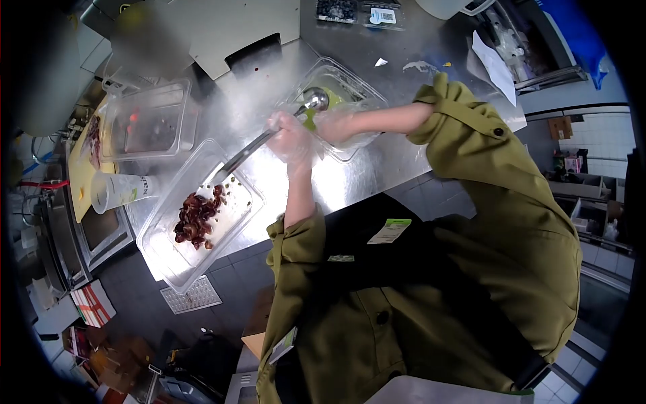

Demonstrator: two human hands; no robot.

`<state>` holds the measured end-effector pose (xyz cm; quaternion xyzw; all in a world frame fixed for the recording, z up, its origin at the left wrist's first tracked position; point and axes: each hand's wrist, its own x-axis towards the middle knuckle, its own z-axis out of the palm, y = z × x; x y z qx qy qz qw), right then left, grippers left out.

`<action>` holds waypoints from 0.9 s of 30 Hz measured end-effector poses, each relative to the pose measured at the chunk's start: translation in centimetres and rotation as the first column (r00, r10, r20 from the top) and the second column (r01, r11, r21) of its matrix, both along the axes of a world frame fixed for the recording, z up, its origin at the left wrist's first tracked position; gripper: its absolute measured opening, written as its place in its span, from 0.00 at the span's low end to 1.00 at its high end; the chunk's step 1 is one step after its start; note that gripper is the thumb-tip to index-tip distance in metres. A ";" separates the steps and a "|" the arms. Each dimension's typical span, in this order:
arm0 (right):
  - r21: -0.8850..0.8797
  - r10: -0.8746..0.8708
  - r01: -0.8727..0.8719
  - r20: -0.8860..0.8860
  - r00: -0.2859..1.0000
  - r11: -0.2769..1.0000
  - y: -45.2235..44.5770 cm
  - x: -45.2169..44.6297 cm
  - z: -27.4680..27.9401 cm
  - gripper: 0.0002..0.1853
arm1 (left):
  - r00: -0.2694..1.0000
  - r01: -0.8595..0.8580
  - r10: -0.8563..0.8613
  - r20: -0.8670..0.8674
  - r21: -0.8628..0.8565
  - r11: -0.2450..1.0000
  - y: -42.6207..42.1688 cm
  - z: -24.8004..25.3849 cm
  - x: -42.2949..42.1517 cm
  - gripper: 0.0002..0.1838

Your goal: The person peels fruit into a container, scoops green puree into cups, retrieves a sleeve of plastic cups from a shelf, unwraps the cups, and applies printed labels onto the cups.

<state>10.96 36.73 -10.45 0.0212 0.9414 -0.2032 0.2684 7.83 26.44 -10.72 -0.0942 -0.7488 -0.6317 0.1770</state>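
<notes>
My left hand (293, 138), in a clear plastic glove, is closed round the long handle of a metal ladle (247, 149). The ladle's round head is over a clear container (367, 91) with something green inside. The handle slants down left to a second clear container (254, 202) holding dark red pieces (196, 219). From the right, my right hand (333, 126), also gloved, reaches over the near part of the green container. Its fingers are blurred by the glove, so their grip is unclear.
An empty-looking clear container (145, 131), a printed plastic cup (124, 190) and a yellow board (79, 178) are at the left of the steel table (397, 168). Packs of dark berries (335, 11), a pitcher (444, 7) and a white sheet (494, 64) lie beyond.
</notes>
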 end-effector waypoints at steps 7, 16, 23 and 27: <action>-0.526 -0.525 0.509 0.132 0.841 0.682 -0.3 2.2 -3.8 0.11 | 0.997 -0.006 0.020 -0.069 0.188 0.982 0.8 -0.2 0.8 0.07; -0.493 -0.457 0.588 0.369 0.809 0.642 0.1 -0.5 -1.4 0.11 | 0.994 0.074 -0.049 0.096 -0.278 0.958 -0.4 1.1 1.0 0.15; -0.115 0.033 -0.026 0.062 0.998 0.993 3.7 2.3 5.6 0.12 | 0.997 -0.055 0.020 -0.081 -0.459 0.887 0.7 4.1 1.6 0.17; -0.052 -0.004 0.009 0.100 0.995 0.999 3.1 2.7 7.5 0.13 | 0.990 0.122 -0.053 0.132 -0.594 0.795 0.1 4.5 0.6 0.20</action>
